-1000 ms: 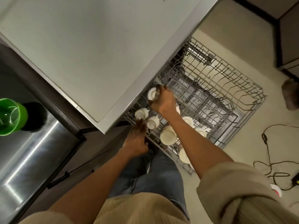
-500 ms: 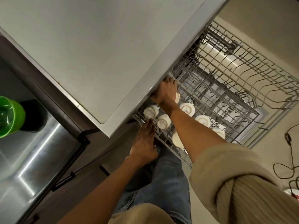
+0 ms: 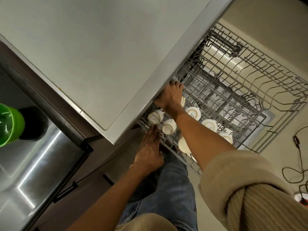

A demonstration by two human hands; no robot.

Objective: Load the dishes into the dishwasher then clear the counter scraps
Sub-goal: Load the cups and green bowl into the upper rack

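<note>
Loading looks well under way but unfinished. The right hand reaches into the upper rack of the dishwasher, its fingertips hidden under the counter edge, so whether this grip holds anything cannot be told. The left hand lies with fingers straight, tips touching the near rim of the rack, holding nothing. Between the two hands sit two upturned cups, and just right of the right forearm several more pale cups and bowls stand bottom-up in a row; a larger bowl shows below that arm. The far half of the rack, beyond the right grip, holds no dishes, so there is room for more.

Clearing scraps seems not yet begun, judging by both hands being at the rack; the counter top above the hands is pale and smooth, with one tiny speck near its edge. Far left of the left grip lies a steel sink with a green cup. Right of the rack, a black cable trails over beige floor.
</note>
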